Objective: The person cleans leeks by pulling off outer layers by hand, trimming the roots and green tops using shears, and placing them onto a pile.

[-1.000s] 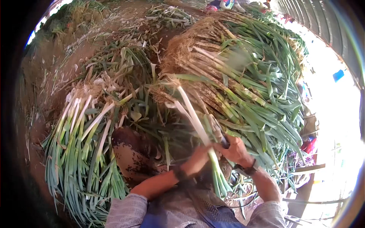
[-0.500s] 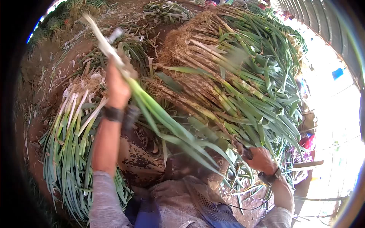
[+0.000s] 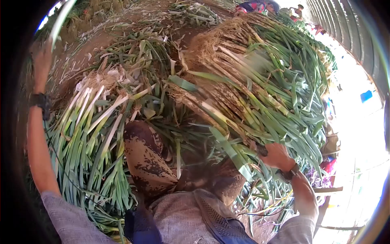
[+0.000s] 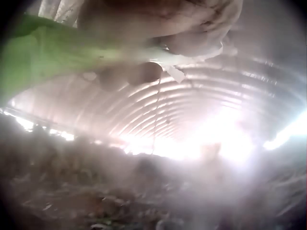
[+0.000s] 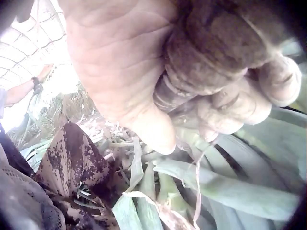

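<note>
We had our left hand (image 3: 42, 67) way out at the left edge, fingers curled round a pale-stemmed leek (image 3: 61, 18), its green part showing close up in the left wrist view. Our right hand (image 3: 277, 156) had its fingers clenched round a muddy leek (image 3: 244, 138), right by the big heap of soil-stained leeks (image 3: 248, 87). A pile of white-stemmed leeks (image 3: 83, 142) lay on the left, just beside the camo-trousered knee (image 3: 148, 162). Ribbed arches (image 4: 158, 105) ran overhead, pretty blurry.
</note>
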A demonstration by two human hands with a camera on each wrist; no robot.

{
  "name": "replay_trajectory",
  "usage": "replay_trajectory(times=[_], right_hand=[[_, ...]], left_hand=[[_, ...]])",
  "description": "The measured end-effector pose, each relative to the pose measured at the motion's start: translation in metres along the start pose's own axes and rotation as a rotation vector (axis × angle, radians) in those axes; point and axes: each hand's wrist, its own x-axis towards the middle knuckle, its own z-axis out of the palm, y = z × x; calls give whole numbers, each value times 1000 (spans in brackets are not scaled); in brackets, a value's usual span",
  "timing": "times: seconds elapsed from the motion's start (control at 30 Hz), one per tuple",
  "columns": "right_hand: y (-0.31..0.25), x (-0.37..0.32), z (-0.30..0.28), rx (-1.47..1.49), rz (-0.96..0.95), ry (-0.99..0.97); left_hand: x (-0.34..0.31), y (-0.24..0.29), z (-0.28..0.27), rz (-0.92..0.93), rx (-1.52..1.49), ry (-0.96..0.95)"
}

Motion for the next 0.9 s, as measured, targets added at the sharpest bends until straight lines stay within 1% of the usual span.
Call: replay_trajectory(times=[0.03, 0.1, 0.13, 0.17, 0.2, 0.23, 0.27, 0.3, 0.33, 0.37, 0.4, 0.43, 0.47, 0.5, 0.53, 0.6, 0.67, 0.73, 0.77, 0.8, 0.87, 0.9], right_hand=[[-7, 8, -6, 17, 10, -22], [-16, 24, -6, 0, -41, 7], [-20, 35, -9, -11, -79, 40], [-27, 44, -14, -54, -97, 13], [-33, 51, -19, -60, -99, 19], [-39, 58, -23, -54, -130, 25], [-44, 64, -26, -50, -165, 27], [-48, 74, -27, -88, -173, 36], [-53, 82, -29, -100, -181, 39], [-58, 90, -32, -124, -179, 33], [-63, 97, -34, -150, -179, 27], [-67, 105, -36, -168, -189, 30], [-71, 112, -38, -154, -173, -15], [-75, 119, -40, -140, -157, -60], [-80, 123, -42, -155, -166, -57], [-90, 130, -43, -114, -220, 47], [-99, 146, -44, -170, -192, 21], [-106, 161, -45, -149, -201, -21], [-110, 168, -45, -171, -216, -11], [-114, 173, -45, -176, -222, -14], [-123, 184, -48, -264, -308, 50], [-128, 189, -50, -267, -312, 50]], left_hand=[[-11, -57, 56, 347, 250, 300], [-88, -63, 113, -88, -186, -1], [-116, -56, 139, -138, -75, 1], [-139, -51, 156, -188, 33, -4], [-149, -2, 139, -347, -129, -253], [-172, 25, 165, -133, -348, 78], [-176, 61, 165, -222, -624, -206], [-194, 118, 160, -299, -962, -262], [-198, 189, 87, -443, -1334, -558], [-212, 231, 83, -380, -1406, -711], [-219, 275, 49, -378, -1701, -940], [-226, 314, 18, -382, -1749, -1096], [-241, 345, 29, -265, -1728, -1218], [-259, 376, 38, -278, -1903, -1345], [-273, 405, 47, -219, -1914, -1402], [-297, 454, 64, -414, -2021, -1500], [-302, 485, 74, -460, -2035, -1494], [-302, 505, 87, -546, -2129, -1428], [-300, 511, 87, -577, -2137, -1346], [-301, 517, 88, -587, -2140, -1341], [-301, 526, 88, -898, -2087, -1143], [-301, 528, 88, -875, -2097, -1088]])
